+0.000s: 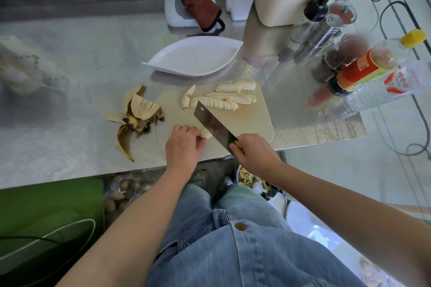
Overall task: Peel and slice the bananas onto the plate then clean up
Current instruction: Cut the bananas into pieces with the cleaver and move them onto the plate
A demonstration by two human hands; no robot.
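Pinching a short banana stub (206, 134) at the near left of the cutting board (256, 123), the left hand (185, 144) has its fingers curled round it. The stub is pale and peeled, and mostly covered by the fingers.

The right hand (254, 154) is wrapped round the handle of the knife (213, 124), and the handle is almost wholly hidden in the fist. The blade is broad, rectangular and dark, just beside the stub. Its long axis runs diagonally from the right hand toward the far left. I cannot tell whether its edge touches the board.

Three rows of sliced bananas (224, 100) lie on the far half of the board, thin pale slices still lined up, long axes roughly left-right.

The plate (193, 57) is white and leaf-shaped, on the surface (70, 53) beyond the board. The spotted peels (137, 116) are heaped left of the board.
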